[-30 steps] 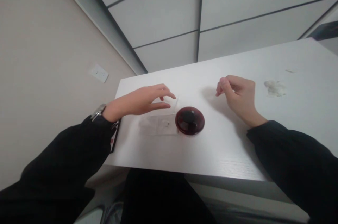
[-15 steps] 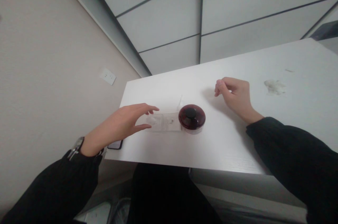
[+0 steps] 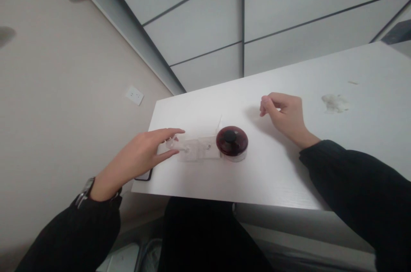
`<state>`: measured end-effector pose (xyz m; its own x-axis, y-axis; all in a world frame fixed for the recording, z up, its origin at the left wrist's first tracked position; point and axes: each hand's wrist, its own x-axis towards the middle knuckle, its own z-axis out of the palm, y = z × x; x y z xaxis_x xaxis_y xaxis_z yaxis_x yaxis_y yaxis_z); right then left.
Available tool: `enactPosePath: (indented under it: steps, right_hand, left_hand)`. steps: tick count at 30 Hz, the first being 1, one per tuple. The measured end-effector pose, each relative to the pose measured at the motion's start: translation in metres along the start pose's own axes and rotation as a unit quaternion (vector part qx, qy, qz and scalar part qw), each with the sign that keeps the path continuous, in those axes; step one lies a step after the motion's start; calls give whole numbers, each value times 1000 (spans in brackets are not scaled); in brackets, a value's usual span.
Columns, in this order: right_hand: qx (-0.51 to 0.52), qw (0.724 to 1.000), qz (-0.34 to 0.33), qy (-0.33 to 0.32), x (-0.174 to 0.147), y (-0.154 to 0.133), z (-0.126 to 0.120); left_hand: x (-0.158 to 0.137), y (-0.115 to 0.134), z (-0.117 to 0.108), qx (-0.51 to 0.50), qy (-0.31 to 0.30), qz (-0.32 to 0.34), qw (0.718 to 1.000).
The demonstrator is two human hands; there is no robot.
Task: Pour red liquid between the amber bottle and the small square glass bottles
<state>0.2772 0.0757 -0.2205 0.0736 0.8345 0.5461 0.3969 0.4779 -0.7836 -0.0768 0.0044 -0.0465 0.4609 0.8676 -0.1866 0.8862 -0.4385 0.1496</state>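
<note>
A white table (image 3: 276, 178) (lidded container (image 3: 232, 143) atop) fronts pale panels (image 3: 208, 19).

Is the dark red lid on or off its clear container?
On: the dark red lid sits over the clear container, whose side shows beneath its rim. Whether it is fastened, I cannot tell.

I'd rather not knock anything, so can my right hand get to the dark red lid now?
Probably yes: your right hand, though loosely curled, would have to open and reach over; nothing visible stands between it and the dark red lid. Your left hand is on the lid's other side.
</note>
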Motion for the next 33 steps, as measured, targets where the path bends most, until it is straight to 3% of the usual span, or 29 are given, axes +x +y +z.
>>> enactPosePath:
  steps: [5, 8, 9, 12, 16, 20, 25, 27, 30, 33]
  right_hand:
    - [7, 1000, 4, -1, 1, -1, 0]
    - [2, 1000, 8, -11, 2, -3, 0]
    - [3, 1000, 10, -15, 2, -3, 0]
    - [13, 1000, 14, -21, 3, -3, 1]
    - [19, 999, 13, -31, 3, 0, 3]
    - [9, 999, 9, -53, 4, 0, 3]
    - [1, 998, 13, -65, 4, -3, 3]
    - [2, 998, 15, -65, 4, -4, 3]
    - [10, 998, 17, -61, 4, -4, 3]
    - [20, 998, 23, -61, 4, -4, 2]
  left_hand:
    - [-9, -15, -41, -38, 88, -34, 995]
    - [7, -43, -40, -134, 120, -70, 981]
    - [18, -52, -33, -173, 126, -80, 974]
    - [57, -74, 8, -236, 57, -79, 967]
    - [104, -81, 68, -257, 2, -74, 963]
    - [120, -75, 92, -258, 8, -65, 964]
    - [86, -61, 76, -245, 87, -63, 964]
    - [61, -51, 69, -176, 121, -20, 977]
    - [29, -36, 71, -115, 67, 51, 990]
    - [16, -26, 85, -113, 9, 52, 992]
